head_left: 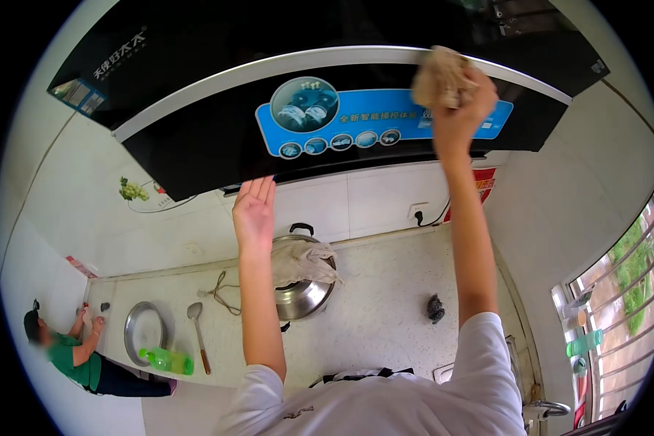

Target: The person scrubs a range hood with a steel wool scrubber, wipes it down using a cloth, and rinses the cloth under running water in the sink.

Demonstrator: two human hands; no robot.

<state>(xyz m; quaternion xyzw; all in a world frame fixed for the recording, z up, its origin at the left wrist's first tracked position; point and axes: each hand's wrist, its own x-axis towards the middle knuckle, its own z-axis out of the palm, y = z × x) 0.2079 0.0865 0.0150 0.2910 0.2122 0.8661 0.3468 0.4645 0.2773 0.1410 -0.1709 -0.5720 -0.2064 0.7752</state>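
A black range hood [218, 156] with a silver strip and a blue label [378, 109] spans the upper view. My right hand [472, 109] is closed on a beige cloth [442, 76], which lies against the hood's front over the silver strip and the label's right part. My left hand [254, 211] is raised at the hood's lower edge, palm showing and fingers extended, their tips reaching the edge. Nothing shows in its palm. Below, a second cloth [301, 263] is draped over a lidded metal pot [305, 298] on the counter.
On the pale counter [385, 291] are a dark scourer [435, 309], a spatula [198, 327], a metal basin [144, 330] and a green bottle [167, 360]. A person in green [87, 356] stands at far left. A faucet [552, 408] and barred window [632, 291] are at right.
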